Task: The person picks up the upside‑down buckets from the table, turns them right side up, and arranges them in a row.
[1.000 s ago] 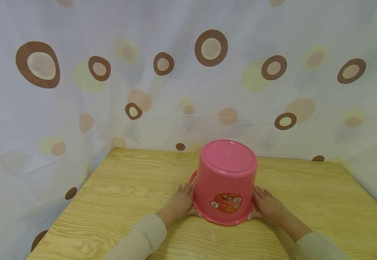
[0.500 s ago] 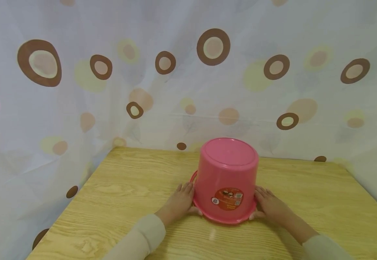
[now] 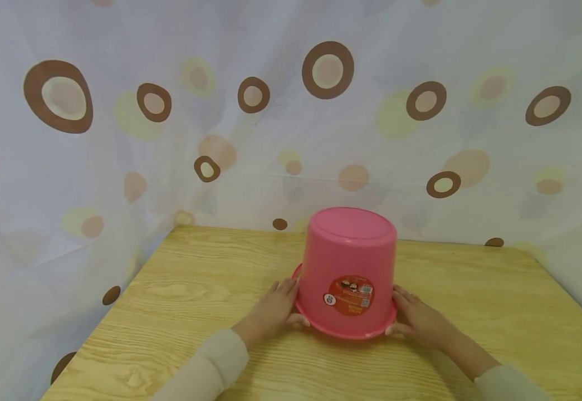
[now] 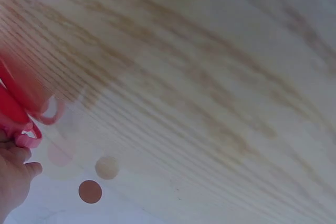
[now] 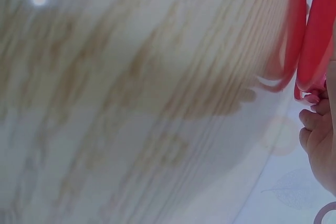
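Observation:
A pink plastic bucket (image 3: 316, 273) is upside down over the table, its base upward and a red label on its near side. It leans away from me, and a shadow lies under its near rim. My left hand (image 3: 273, 309) grips the rim at the left, thumb in front, with part of the bucket's handle (image 3: 297, 271) beside the fingers. At the right, my right hand (image 3: 421, 320) holds the rim, thumb toward me. Both wrist views show only part of each hand at the red rim; whatever lies beneath the bucket is hidden.
The wooden table (image 3: 195, 273) has a glossy surface that reflects the bucket in both wrist views. A pale curtain (image 3: 270, 139) with brown and yellow circles hangs behind the table and along its left and right sides.
The bucket has tilted backward, its near rim rising slightly and its upturned base showing as a flatter oval. Both hands have kept hold of the rim and moved up with it a little.

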Tool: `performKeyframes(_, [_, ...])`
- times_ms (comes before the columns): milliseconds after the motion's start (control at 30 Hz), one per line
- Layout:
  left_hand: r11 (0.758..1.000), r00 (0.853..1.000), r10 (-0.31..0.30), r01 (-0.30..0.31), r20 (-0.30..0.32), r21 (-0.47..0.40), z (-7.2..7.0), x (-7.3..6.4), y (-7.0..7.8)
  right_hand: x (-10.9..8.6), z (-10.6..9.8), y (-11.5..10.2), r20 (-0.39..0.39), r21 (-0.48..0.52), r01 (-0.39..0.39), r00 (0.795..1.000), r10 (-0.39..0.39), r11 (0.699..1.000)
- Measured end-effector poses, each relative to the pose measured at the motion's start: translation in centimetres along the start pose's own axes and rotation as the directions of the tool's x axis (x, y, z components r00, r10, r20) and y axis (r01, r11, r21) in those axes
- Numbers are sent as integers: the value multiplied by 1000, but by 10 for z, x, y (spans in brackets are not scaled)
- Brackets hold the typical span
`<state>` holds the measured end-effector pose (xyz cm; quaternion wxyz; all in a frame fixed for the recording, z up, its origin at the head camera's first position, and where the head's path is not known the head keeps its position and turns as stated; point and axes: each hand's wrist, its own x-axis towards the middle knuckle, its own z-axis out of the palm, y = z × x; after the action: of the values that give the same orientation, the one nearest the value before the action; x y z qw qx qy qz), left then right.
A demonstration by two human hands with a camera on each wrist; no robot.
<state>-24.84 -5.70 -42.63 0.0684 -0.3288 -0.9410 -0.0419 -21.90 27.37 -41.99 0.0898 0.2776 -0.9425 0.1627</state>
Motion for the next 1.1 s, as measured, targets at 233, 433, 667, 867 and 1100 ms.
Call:
performKeyframes(233, [996,1000,-23,23,2,-83,-5,-1,0,0,-4,-4,34,88,-63,998,60,994])
performKeyframes(433, [986,1000,-29,28,-6,-167,-6,-2,-3,1,-4,-5,5,100,-73,997,73,992])
performKeyframes(667, [970,999,-40,32,-28,-241,-9,-1,-5,2,-6,-5,-55,93,-31,998,36,995])
performKeyframes(867, [955,998,-53,43,-27,-294,-14,-1,-3,2,-7,-5,-65,105,-37,997,44,994])
performKeyframes(1100, [933,998,-60,44,-33,-357,-15,-1,-2,2,-4,-5,-129,132,5,992,13,991])
